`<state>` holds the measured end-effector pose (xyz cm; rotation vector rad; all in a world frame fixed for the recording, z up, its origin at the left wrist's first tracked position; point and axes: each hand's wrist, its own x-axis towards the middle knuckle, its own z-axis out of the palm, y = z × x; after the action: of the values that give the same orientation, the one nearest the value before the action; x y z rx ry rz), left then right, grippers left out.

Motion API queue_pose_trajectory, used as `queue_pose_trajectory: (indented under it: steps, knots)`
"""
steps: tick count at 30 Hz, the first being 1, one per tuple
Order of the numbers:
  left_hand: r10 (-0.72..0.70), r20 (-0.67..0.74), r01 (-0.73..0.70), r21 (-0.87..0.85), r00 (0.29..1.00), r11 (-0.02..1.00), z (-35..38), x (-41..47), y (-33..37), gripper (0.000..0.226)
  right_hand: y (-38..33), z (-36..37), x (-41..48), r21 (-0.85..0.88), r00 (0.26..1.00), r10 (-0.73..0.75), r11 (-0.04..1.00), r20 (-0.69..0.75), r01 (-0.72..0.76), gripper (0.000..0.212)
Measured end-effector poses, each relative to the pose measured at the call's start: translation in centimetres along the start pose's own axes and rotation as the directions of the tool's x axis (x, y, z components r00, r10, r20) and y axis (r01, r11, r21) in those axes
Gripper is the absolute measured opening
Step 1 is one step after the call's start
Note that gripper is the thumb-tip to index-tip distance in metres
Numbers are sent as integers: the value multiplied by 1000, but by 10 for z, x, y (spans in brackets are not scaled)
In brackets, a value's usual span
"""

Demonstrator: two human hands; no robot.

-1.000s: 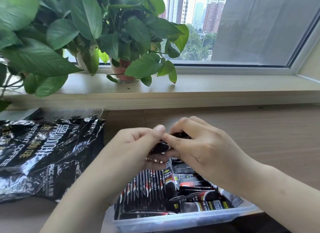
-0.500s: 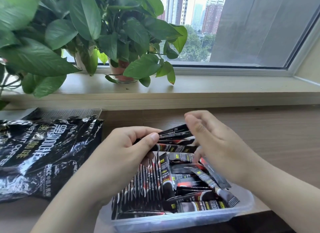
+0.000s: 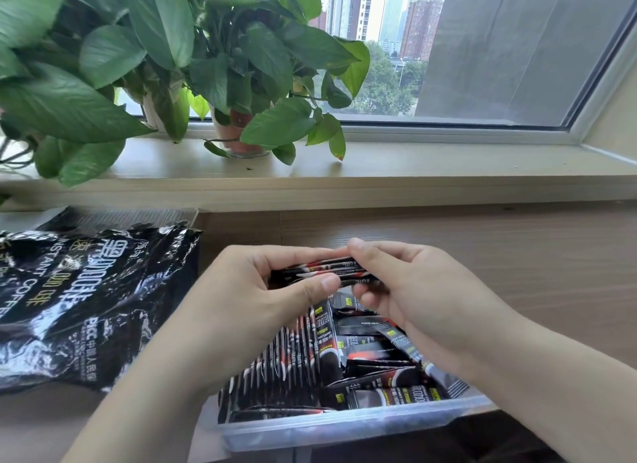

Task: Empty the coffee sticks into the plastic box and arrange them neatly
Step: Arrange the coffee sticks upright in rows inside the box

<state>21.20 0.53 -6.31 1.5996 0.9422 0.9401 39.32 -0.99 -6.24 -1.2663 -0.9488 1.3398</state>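
A clear plastic box point(image 3: 344, 428) sits at the near edge of the wooden table. Black coffee sticks point(image 3: 375, 359) fill it: a tidy upright row on its left side, loose crossed ones on its right. Above the box, both hands hold a small bundle of coffee sticks point(image 3: 327, 271) lying sideways. My left hand point(image 3: 248, 297) grips the bundle's left end with the thumb in front. My right hand point(image 3: 413, 290) pinches the bundle's right end. The black instant coffee bag point(image 3: 79, 297) lies flat and crumpled to the left.
Potted plants point(image 3: 238, 66) with big green leaves stand on the windowsill point(image 3: 413, 162) behind the table, hanging over its left part. Bare wooden table point(image 3: 517, 256) stretches to the right of the hands.
The hands have lifted a little and pressed the fanned-out sticks together into a tighter bundle. The right fingers have moved from behind the sticks onto the bundle's right end.
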Motion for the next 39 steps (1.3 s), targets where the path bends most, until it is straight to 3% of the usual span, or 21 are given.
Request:
queue_pose_trajectory:
  steps: [3,5,8,10,11,16,20,28,31,33,35,37,39]
  knots:
    - [-22,-11,22,-6,1000,1000,-7,1,-2,22,-6,-6,-5,-154,992,6,988,128,14,21]
    - [-46,-18,46,-10,999,999,-11,2,-3,24,-10,-14,-8,-404,982,-64,905,177,132,23]
    - [-68,-14,68,-1,998,998,-15,2,-2,28,-15,-26,-10,-721,875,-351,502,335,477,39]
    - [-70,5,70,-1,998,998,-15,2,-1,29,-15,-30,-9,-745,742,-468,228,481,627,48]
    - [-72,20,72,-7,997,997,-15,2,0,28,-14,-30,-8,-735,692,-488,140,532,663,48]
    - [-94,104,92,24,990,995,-13,2,1,30,-9,-19,-5,-711,593,-556,6,582,703,29]
    - [-118,84,114,51,989,992,-13,3,-3,33,-6,-19,-5,-707,588,-564,12,579,707,22]
    - [-98,56,104,-112,994,988,-9,3,0,29,-5,-19,-5,-696,602,-577,78,552,714,19]
    - [-93,22,95,-132,995,987,-8,3,0,26,-3,-18,-6,-729,663,-535,120,524,673,27]
    - [-79,-21,76,-142,997,987,-9,4,-1,26,0,-16,-7,-770,774,-432,238,463,593,38]
    - [-75,-43,69,-143,996,987,-9,4,-1,28,5,-12,-9,-750,875,-307,455,374,480,41]
    - [-79,-32,73,-157,996,985,-7,4,-1,26,7,-6,-9,-661,894,-321,602,312,447,36]
    - [-81,-11,77,-184,997,980,-3,4,1,26,7,-2,-7,-608,897,-356,662,261,439,29]
